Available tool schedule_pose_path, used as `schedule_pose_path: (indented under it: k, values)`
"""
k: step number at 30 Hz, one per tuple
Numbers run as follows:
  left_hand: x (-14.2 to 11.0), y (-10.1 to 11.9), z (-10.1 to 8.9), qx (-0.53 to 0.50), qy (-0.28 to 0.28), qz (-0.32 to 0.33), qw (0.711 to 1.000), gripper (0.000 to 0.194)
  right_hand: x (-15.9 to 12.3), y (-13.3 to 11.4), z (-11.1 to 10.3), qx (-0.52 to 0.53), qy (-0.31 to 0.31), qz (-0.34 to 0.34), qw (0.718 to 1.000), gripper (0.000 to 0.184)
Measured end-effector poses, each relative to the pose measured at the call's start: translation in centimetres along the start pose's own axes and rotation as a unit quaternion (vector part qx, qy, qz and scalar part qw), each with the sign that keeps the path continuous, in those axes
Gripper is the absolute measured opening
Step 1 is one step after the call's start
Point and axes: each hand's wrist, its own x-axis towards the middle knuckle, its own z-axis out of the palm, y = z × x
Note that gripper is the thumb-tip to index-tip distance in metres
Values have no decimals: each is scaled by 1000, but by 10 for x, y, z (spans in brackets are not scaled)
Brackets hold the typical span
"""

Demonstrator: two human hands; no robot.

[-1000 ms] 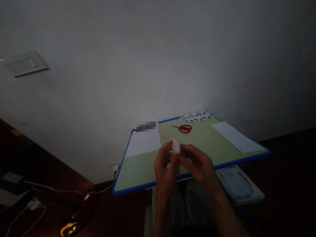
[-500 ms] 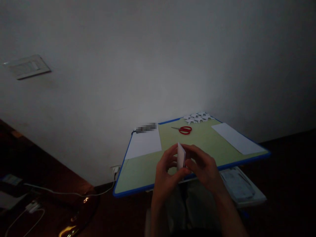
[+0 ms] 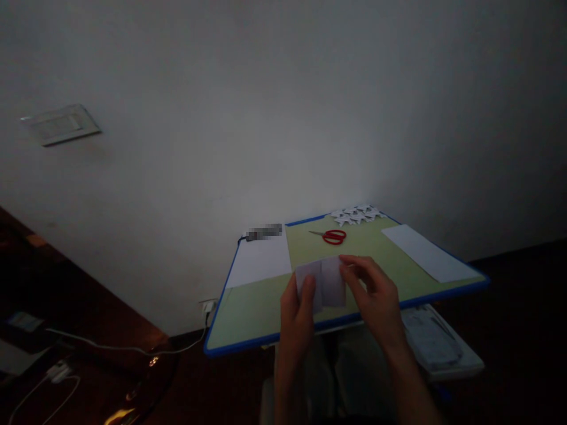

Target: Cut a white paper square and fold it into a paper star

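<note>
A small piece of white paper (image 3: 333, 284) with a crease down its middle is held up over the near edge of the table, between my hands. My left hand (image 3: 297, 310) grips its left part, thumb pressed on the face toward me. At the upper right edge, the fingers of my right hand (image 3: 372, 289) pinch the paper. Beyond the hands, red-handled scissors (image 3: 333, 236) lie on the green tabletop (image 3: 252, 319), blades pointing left.
Several folded white paper shapes (image 3: 357, 215) sit at the far edge. White sheets lie at the left (image 3: 261, 262) and right (image 3: 429, 254), with a blurred-out object on the left one. A wall (image 3: 283, 118) stands behind; a white box (image 3: 436, 342) is below right.
The paper was edge-on and folded narrow between both hands. Now it is opened out flat toward me, my right hand having shifted slightly right along with its edge.
</note>
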Motion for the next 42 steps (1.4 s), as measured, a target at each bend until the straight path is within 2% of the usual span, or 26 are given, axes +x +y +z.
schedule_pose_path:
  k: [2, 5, 7, 10, 12, 17, 21, 24, 26, 29, 31, 32, 35, 39, 42]
  values:
    - [2, 4, 3, 9, -4, 30, 999, 45, 0, -1, 0, -8, -27, -14, 1000, 21]
    - [4, 5, 3, 6, -10, 39, 999, 42, -1, -4, 0, -16, -78, -26, 996, 35]
    - [4, 3, 2, -23, -33, 15, 999, 48, -3, -5, -1, -19, -111, -12, 994, 43]
    - [4, -2, 1, -54, -52, -19, 997, 65, -4, -4, -2, -19, -141, 26, 990, 42]
    - [5, -5, 1, -63, -34, -11, 997, 69, -4, -4, -3, -10, -139, 49, 989, 41]
    - [7, -7, -1, -12, 26, 47, 998, 58, -2, -10, -7, 44, -123, 103, 986, 37]
    - [6, -8, -2, 14, 18, 50, 999, 85, -2, -17, -9, 76, -124, 133, 980, 35]
    - [6, -8, -8, 7, 8, 41, 999, 88, -2, -14, -15, 76, -107, 144, 981, 36]
    - [6, -7, -15, 18, -17, 52, 998, 80, 0, -9, -21, 55, -89, 134, 985, 32]
    - [8, -4, -28, 87, -50, 93, 991, 56, 4, -1, -31, 28, -87, 89, 992, 16]
    - [10, -3, -35, 128, -53, 121, 983, 45, 8, 3, -36, 32, -93, 50, 994, 7]
    - [12, -4, -38, 141, -51, 138, 979, 42, 9, 6, -39, 30, -93, 29, 995, 8]
    - [18, -10, -44, 178, -54, 178, 966, 42, 12, 18, -44, -25, -69, -11, 997, 13]
    - [24, -26, -52, 243, -65, 182, 951, 53, 13, 39, -44, -82, -30, 13, 996, 15]
    - [27, -36, -55, 287, -103, 166, 938, 56, 11, 49, -42, -74, -42, 28, 996, 17]
